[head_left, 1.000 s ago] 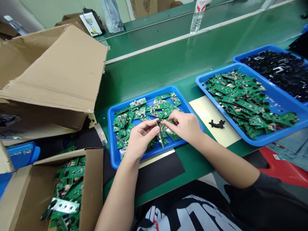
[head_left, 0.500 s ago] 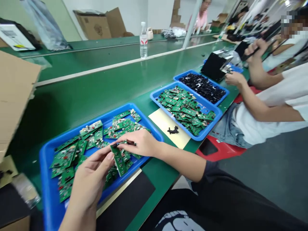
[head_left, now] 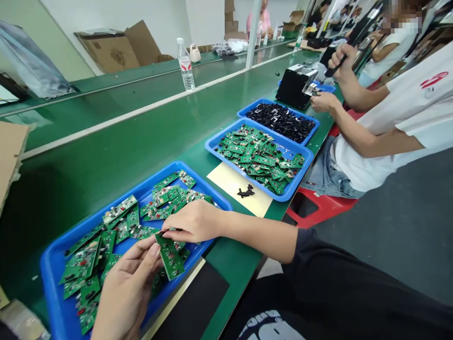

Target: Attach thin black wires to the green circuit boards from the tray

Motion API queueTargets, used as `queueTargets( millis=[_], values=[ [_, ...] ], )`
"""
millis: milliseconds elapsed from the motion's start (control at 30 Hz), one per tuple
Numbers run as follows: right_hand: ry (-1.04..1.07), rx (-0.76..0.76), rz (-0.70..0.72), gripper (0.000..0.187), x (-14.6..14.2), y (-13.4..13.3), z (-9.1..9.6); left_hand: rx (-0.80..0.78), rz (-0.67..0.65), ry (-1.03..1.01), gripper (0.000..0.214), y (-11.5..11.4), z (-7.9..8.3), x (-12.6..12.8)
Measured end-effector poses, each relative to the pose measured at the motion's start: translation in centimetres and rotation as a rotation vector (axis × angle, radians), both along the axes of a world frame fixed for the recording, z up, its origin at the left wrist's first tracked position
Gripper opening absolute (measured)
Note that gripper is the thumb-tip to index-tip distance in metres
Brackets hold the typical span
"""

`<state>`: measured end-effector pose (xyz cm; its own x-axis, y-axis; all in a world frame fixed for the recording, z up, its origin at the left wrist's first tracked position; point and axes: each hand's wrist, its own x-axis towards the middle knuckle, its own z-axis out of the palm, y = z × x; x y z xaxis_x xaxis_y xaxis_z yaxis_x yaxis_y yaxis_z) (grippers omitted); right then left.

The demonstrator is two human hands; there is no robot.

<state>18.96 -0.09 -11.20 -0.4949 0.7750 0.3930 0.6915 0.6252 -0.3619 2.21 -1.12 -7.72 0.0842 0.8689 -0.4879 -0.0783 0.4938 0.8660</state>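
Green rectangular circuit board (head_left: 172,259): held up at a tilt between the two hands, lower end hanging over the tray beneath them.
Bare left hand (head_left: 127,283): thumb and fingers closed in a pinch on the board's left edge, up near the top — this one clearly did the holding.
Bare right hand (head_left: 194,222): thumb and index fingertip nearly together at the board's top end, other fingers curled. Couldn't tell if they had hold of the small dark bit (head_left: 159,234) there.
Board's top end: looked like the step in hand to me — close fingertip work, fitting or adjusting, couldn't say which.
Left-hand pinch: my guess, the next move called for keeping it steady so the right fingertips could line up precisely.
Shallow blue plastic tray (head_left: 53,288): right below both hands, loose green boards (head_left: 120,210) scattered inside.
Jagged black pieces (head_left: 246,191): on a cream paper sheet (head_left: 260,206), beyond the right wrist and off to its right.
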Motion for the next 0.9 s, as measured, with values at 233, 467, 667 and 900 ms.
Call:
queueTargets(
  millis=[233, 467, 667, 900],
  values=[
    [0.011, -0.036, -0.039, 0.029, -0.1, 0.3, -0.1, 0.062, -0.091, 0.028, 0.049, 0.4, -0.1, 0.0],
    [0.159, -0.104, -0.084, 0.031, 0.1, 0.1, 0.6, 0.066, -0.170, 0.075, 0.043, 0.4, 0.0, -0.2],
    [-0.037, -0.177, -0.021, 0.031, 0.1, 0.1, 1.5, -0.009, -0.142, 0.051, 0.065, 0.9, -0.8, -0.3],
    [-0.182, -0.202, 0.017, 0.031, 0.1, 0.2, 2.3, -0.079, -0.061, 0.048, 0.080, 1.2, -1.3, 0.0]
  ],
)
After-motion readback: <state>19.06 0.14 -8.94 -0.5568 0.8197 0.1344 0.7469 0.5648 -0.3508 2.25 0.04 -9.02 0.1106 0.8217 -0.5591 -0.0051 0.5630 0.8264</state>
